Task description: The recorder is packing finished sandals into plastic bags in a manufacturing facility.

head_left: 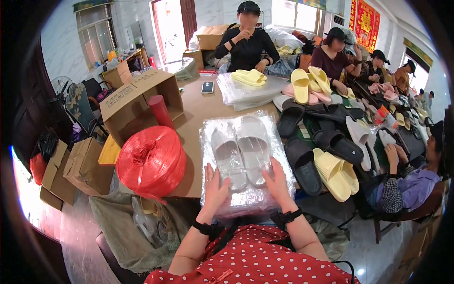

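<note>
A pair of pale grey slippers (241, 150) lies inside a clear plastic bag, toes pointing away from me. Beneath it is a stack of shiny clear plastic bags (210, 127) at the table's near edge. My left hand (216, 188) rests at the left of the heel ends, its thumb stretched inward over the plastic. On the opposite side, my right hand (278, 183) touches the bag in the same way, thumb apart from the fingers. Both hands are open, lying against the plastic.
A large red twine roll (151, 161) and an open cardboard box (142, 97) stand at left. Black slippers (302, 165) and yellow slippers (332, 175) crowd the right. More plastic bags (231, 94) and a phone (207, 87) lie farther back. Several people sit around the table.
</note>
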Tool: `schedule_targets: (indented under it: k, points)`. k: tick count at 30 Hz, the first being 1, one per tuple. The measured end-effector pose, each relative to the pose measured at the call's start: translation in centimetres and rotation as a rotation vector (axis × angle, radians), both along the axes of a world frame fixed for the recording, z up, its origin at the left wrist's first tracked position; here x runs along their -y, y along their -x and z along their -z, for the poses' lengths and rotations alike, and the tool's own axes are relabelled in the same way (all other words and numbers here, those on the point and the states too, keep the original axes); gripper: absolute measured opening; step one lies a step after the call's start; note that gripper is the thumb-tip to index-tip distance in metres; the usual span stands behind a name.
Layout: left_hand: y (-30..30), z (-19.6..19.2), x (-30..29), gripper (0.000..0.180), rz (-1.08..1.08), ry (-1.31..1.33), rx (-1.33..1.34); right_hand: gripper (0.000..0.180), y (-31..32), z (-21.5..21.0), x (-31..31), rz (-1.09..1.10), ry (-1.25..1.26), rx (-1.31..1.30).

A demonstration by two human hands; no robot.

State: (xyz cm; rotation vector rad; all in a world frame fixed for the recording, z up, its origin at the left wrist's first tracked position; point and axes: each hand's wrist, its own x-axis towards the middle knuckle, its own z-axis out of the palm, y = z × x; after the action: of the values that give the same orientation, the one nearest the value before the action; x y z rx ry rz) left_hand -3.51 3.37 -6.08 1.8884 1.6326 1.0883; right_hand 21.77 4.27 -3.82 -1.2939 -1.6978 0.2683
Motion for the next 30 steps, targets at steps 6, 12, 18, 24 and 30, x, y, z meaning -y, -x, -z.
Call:
schedule_targets:
  k: [6,12,18,24,30]
  points:
    - [1.0,-0.1,0.7,0.070,0.028,-0.126,0.236,0.060,2.0,-3.0,2.6,-0.264,0.358,-0.614]
    - [0.8,-4.2,2.4,0.077,0.130,-0.141,0.754,0.057,3.2,-3.8,3.9,-0.415,0.271,-0.677]
    - [-1.2,-7.7,4.7,0.080,0.135,-0.160,0.968,0.052,3.0,-5.3,4.8,-0.400,0.183,-0.694]
    - [-1.8,-6.0,5.0,0.058,0.125,0.056,1.252,0.046,3.0,-4.7,4.9,-0.220,0.144,-0.610]
    - [-2.8,-6.0,5.9,0.046,0.228,0.354,1.439,0.042,4.2,-4.0,4.7,-0.127,0.062,-0.676]
